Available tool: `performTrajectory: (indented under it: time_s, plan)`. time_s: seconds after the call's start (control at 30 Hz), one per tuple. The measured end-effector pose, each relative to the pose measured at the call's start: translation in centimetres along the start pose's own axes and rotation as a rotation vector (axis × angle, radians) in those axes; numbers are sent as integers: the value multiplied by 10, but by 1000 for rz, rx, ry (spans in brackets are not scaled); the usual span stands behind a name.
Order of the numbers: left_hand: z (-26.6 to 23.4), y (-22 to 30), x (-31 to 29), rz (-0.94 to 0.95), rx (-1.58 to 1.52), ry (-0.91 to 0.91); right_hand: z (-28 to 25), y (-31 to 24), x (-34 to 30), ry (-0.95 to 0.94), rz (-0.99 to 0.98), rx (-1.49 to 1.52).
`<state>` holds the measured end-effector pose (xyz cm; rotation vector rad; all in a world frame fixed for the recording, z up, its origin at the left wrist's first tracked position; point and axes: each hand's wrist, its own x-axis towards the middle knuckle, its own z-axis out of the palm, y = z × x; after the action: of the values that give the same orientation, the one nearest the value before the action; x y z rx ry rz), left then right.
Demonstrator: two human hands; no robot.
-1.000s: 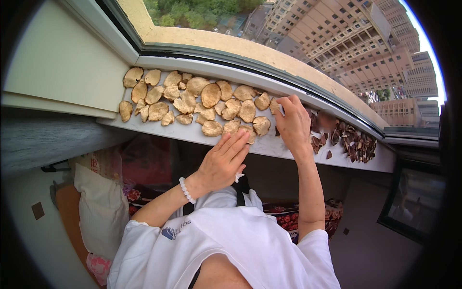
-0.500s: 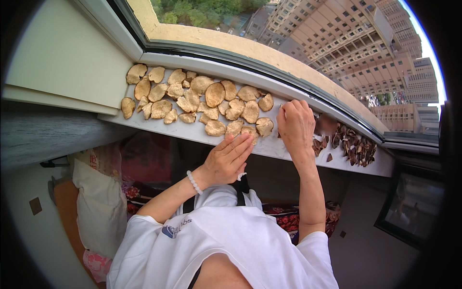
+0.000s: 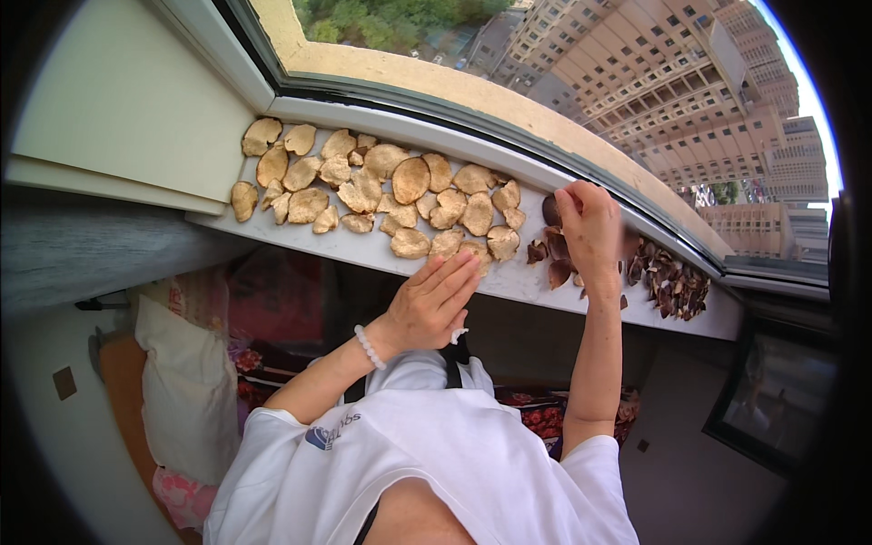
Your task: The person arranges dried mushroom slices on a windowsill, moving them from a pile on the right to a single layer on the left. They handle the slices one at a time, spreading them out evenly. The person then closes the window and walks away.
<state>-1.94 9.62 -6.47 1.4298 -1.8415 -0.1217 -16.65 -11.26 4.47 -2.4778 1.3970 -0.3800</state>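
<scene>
Pale tan dried slices, curled at the edges, lie spread over the left part of a white marbled windowsill. My left hand rests with fingers stretched out together on a slice at the sill's front edge, partly covering it. Farther right, my right hand is above dark brown dried pieces, its fingers curled and pinched. A rounded dark piece is beside its thumb; whether the fingers grip anything is hidden. More dark pieces are heaped at the sill's right end.
A window frame runs along the sill's far side, with tall buildings outside. A pale panel borders the left end. Below are a white cloth bag and a dark-framed glossy panel.
My right hand has moved right and a little up, uncovering dark pieces on the sill. A small tan slice now shows at the right edge of the spread. My left hand stays put.
</scene>
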Motion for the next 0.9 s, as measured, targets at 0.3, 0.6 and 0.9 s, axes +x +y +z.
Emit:
performTrajectory:
  time_s: [0.3, 0.6, 0.9]
  plan:
    - [-1, -2, 0, 2, -14, -21, 20, 10, -15, -3, -92, -378]
    - [-1, -1, 0, -15, -25, -23, 26, 17, -15, 145, -114, -312]
    - [-4, 1, 2, -23, -48, -39, 33, 12, -7, 151, -21, -34]
